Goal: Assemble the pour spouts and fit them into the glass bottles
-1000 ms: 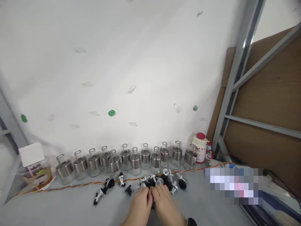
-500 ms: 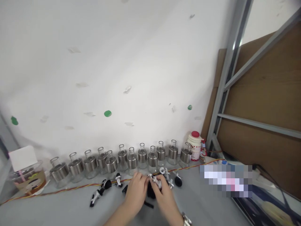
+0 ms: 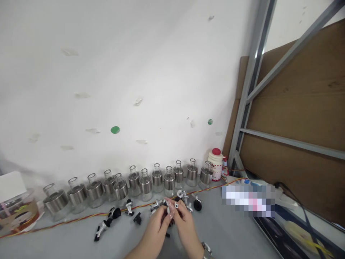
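My left hand (image 3: 158,223) and my right hand (image 3: 185,222) meet low in the middle of the view, fingertips pressed together. Both pinch a small silvery piece that looks like a bottle pourer; the fingers cover most of it. Around them on the grey table lie more pourers with silver spouts and black stoppers: one pourer (image 3: 129,207) left of my hands, a long pourer (image 3: 101,230) farther left, and another pourer (image 3: 197,203) to the right. A small black part (image 3: 137,218) lies beside my left hand. More pieces sit partly hidden behind and under my hands.
Several glass bottles with steel bands (image 3: 145,185) stand uncapped along the white wall. A red-and-yellow twisted wire (image 3: 88,215) runs before them. A red-topped cream jar (image 3: 215,165) stands at the right end, a plastic cup (image 3: 20,212) far left. A metal frame (image 3: 244,108) rises at right.
My hands have drawn closer together, and their fingers now cover the silvery piece more fully. The view has turned slightly right, so the bottles appear farther left.
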Motion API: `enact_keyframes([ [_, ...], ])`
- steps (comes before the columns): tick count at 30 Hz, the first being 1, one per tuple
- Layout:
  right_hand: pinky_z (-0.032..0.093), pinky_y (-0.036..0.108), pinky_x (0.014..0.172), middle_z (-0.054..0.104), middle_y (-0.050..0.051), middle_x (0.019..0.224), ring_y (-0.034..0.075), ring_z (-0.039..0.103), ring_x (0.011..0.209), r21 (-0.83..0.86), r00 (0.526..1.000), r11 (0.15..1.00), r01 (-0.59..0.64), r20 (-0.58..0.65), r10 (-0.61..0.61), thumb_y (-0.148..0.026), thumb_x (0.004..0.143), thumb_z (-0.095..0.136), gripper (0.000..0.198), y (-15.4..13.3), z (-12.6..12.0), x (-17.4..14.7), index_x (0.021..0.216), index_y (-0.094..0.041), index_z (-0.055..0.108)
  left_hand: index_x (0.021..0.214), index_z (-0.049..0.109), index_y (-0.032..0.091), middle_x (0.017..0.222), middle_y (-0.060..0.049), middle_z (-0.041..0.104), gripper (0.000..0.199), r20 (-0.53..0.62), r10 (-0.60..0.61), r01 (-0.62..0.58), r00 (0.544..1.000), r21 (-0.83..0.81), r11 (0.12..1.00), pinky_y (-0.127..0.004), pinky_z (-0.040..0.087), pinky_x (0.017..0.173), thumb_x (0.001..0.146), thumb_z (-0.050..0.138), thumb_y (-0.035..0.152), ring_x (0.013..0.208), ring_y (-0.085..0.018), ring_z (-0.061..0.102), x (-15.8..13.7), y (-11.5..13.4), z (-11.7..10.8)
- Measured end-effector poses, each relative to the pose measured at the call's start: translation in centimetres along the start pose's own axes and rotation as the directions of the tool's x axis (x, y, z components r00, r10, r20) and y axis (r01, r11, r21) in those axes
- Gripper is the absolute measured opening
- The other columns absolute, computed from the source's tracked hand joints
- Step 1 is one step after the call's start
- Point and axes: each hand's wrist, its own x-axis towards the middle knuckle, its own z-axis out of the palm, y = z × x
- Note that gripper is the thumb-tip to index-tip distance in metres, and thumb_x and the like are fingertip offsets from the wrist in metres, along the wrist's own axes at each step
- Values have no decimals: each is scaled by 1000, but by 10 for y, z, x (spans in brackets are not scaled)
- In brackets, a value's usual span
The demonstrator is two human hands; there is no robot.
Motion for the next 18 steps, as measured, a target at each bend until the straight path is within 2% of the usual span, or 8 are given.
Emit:
enact_keyframes([
  [3, 45, 23, 54, 57, -1, 70, 14, 53, 60, 176, 998, 983, -58, 11, 58, -40, 76, 58, 29, -1, 1, -1, 97, -21, 60, 89, 51, 20, 85, -4, 60, 23, -42, -20, 20, 999, 0, 1000, -28, 44, 72, 86, 40, 39, 78, -18, 56, 0, 0, -3],
  [5, 44, 22, 50, 58, -1, 68, 13, 53, 57, 219, 998, 974, -58, 17, 56, -39, 76, 59, 25, -3, 0, -1, 93, -20, 60, 92, 51, 20, 88, -5, 60, 22, -98, 0, 3, 995, 34, 999, -30, 44, 72, 84, 44, 39, 79, -19, 56, -1, 3, -7],
  [8, 47, 26, 66, 63, 3, 86, 17, 58, 76, 178, 1000, 984, -4, 15, 1, -37, 77, 57, 25, -9, -2, -1, 95, -21, 62, 94, 51, 20, 88, -5, 60, 23, -174, 58, -43, 983, 90, 995, -31, 44, 72, 81, 49, 38, 79, -20, 56, -1, 8, -11],
  [10, 46, 28, 75, 63, 4, 90, 19, 58, 84, 133, 1000, 991, 24, -4, -24, -39, 77, 56, 26, -12, -3, 0, 95, -21, 63, 92, 52, 20, 86, -4, 60, 21, -189, 94, -71, 978, 123, 990, -30, 45, 71, 81, 51, 37, 77, -19, 56, -1, 9, -12],
  [15, 48, 27, 64, 62, 4, 77, 17, 58, 70, 87, 998, 996, 1, -60, 4, -43, 78, 52, 28, -13, 0, 1, 83, -18, 65, 91, 56, 23, 87, -3, 64, 22, -206, 102, -73, 973, 145, 987, -29, 48, 71, 76, 56, 40, 79, -20, 59, -3, -4, -12],
  [18, 47, 25, 59, 60, 3, 75, 16, 57, 67, -12, 991, 992, 123, -51, -124, -40, 81, 49, 25, -22, -3, -6, 84, -20, 65, 98, 56, 26, 94, -5, 66, 31, -169, 53, -37, 984, 95, 995, -31, 52, 70, 73, 55, 45, 82, -22, 62, -13, -17, -12],
])
